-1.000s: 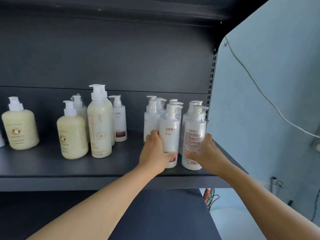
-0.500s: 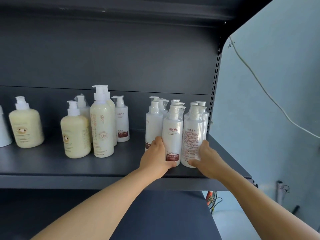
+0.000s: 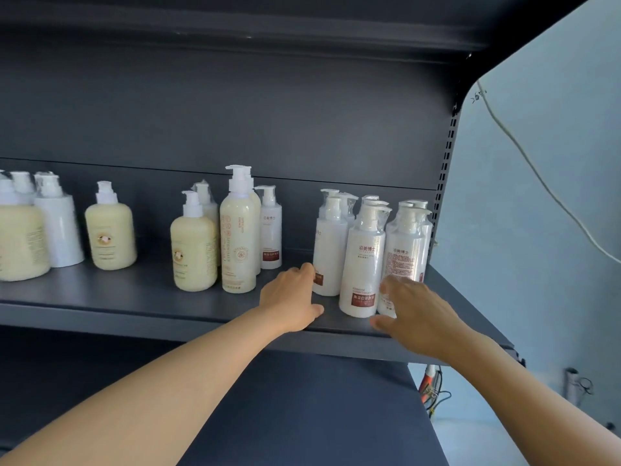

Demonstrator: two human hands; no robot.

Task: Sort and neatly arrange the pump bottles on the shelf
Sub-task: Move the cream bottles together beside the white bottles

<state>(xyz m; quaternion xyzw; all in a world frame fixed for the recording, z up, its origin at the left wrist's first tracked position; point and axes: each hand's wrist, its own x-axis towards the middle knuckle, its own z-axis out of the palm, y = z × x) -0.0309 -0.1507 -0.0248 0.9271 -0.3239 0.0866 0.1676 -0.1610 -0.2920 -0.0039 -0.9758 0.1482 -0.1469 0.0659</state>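
Note:
Several white pump bottles (image 3: 363, 260) stand clustered at the right end of the dark shelf (image 3: 134, 297). My left hand (image 3: 292, 297) hovers open just left of the cluster, fingertips near the left white bottle (image 3: 329, 250). My right hand (image 3: 413, 311) is open and blurred in front of the rightmost white bottle (image 3: 403, 253), holding nothing. Left of the hands stand a tall cream bottle (image 3: 238, 240), a squat cream bottle (image 3: 193, 253) and a small white bottle (image 3: 271, 237). More cream and white bottles stand further left.
A squat cream bottle (image 3: 110, 237), a white bottle (image 3: 60, 230) and a large cream bottle (image 3: 20, 243) fill the shelf's left part. A perforated upright (image 3: 443, 183) closes the right end. A lower shelf (image 3: 302, 415) lies beneath my arms. A white cable (image 3: 537, 176) runs down the wall.
Both hands have let go of the front white bottles and drawn back, fingers spread. The view has swung left, showing more bottles on the left.

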